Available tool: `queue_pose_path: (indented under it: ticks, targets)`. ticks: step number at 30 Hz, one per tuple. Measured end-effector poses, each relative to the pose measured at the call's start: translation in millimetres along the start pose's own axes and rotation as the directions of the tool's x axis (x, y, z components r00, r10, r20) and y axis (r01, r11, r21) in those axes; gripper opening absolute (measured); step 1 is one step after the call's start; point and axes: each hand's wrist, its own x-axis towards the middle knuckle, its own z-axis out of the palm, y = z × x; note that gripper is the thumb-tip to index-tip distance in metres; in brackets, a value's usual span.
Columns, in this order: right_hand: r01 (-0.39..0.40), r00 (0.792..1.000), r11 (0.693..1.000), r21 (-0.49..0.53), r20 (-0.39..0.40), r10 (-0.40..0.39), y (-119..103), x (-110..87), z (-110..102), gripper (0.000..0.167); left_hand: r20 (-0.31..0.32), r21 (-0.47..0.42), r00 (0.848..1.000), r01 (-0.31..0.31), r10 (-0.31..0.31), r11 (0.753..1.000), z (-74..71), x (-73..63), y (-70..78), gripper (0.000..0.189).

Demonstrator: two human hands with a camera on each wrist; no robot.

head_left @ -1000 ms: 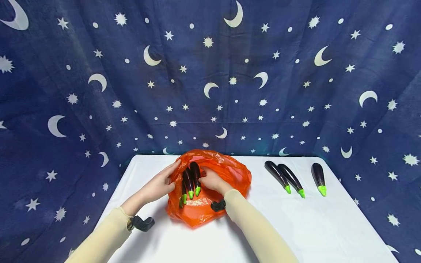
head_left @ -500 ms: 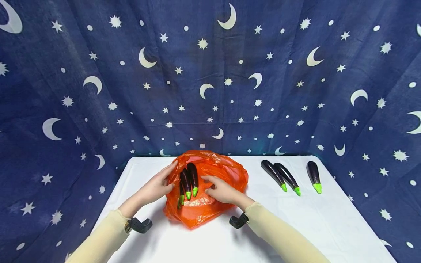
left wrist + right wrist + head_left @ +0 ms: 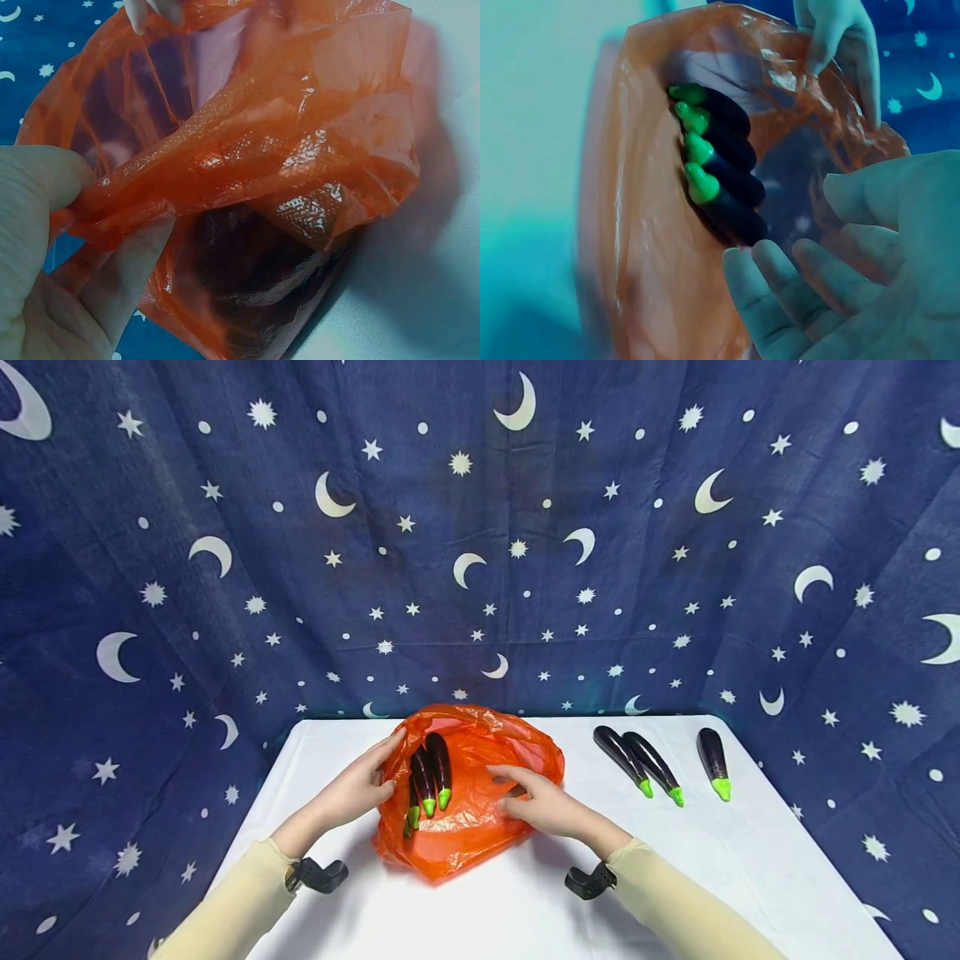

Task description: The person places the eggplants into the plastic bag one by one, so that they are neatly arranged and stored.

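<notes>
Right wrist view shows you, nearest, your right hand with relaxed fingers holding nothing, and past its fingertips at least four eggplants side by side in the orange bag; left wrist view gives only their dark shapes through plastic, but shows your left hand pinching the bag's edge. Head view tells that those eggplants lie between your hands, long axes running away, green ends toward you, while three more eggplants rest rightward on the white table.

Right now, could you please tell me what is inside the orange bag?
Four eggplants lie side by side in the orange bag; anything beneath them is covered and cannot be seen.
</notes>
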Motion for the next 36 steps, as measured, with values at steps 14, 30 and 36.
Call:
queue_pose_path:
  ticks: [14,30,36]
  targets:
    - [0.002,0.997,0.999,0.039,-0.08,0.001,13,-42.1,-39,0.052,0.029,-0.025,0.999,0.033,-0.032,0.999,1.1,1.0,1.8,0.086]
    - [-0.06,0.963,0.994,0.089,-0.257,0.081,57,-94.0,-99,0.058,0.004,-0.01,1.0,0.014,-0.013,1.0,4.8,1.0,-2.9,0.083]
    - [-0.18,0.911,0.972,0.149,-0.347,0.222,82,-114.7,-127,0.063,0.0,-0.022,1.0,0.002,-0.002,1.0,7.4,-2.5,-3.0,0.081]
